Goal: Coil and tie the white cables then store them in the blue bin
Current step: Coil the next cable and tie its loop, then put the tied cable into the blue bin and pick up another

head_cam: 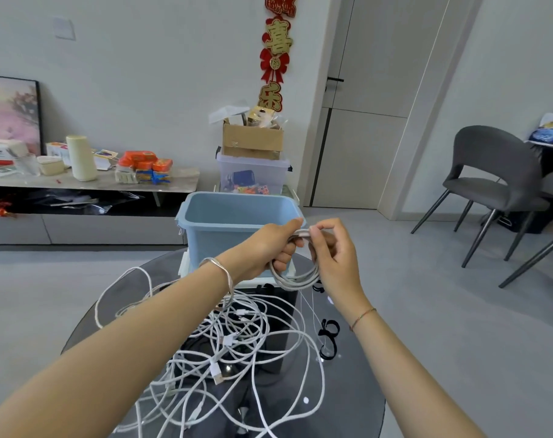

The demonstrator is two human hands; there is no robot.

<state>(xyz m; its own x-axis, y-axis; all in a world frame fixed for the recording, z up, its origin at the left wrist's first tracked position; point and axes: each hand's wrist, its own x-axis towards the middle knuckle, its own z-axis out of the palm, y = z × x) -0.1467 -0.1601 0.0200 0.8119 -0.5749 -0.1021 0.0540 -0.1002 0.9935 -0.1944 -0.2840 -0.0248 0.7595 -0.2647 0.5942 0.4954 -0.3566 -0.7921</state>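
My left hand grips the top of a coiled white cable, whose loops hang below my fingers. My right hand pinches the same coil at its top, right beside my left thumb. Both hands are raised just in front of the blue bin, which stands open at the far edge of the round dark glass table. A tangled heap of several loose white cables lies on the table under my forearms. Black cable ties lie on the glass to the right of the heap.
Behind the bin stand a clear storage box and a cardboard box stacked on it. A low sideboard with clutter runs along the left wall. Grey chairs stand at the right on the grey floor.
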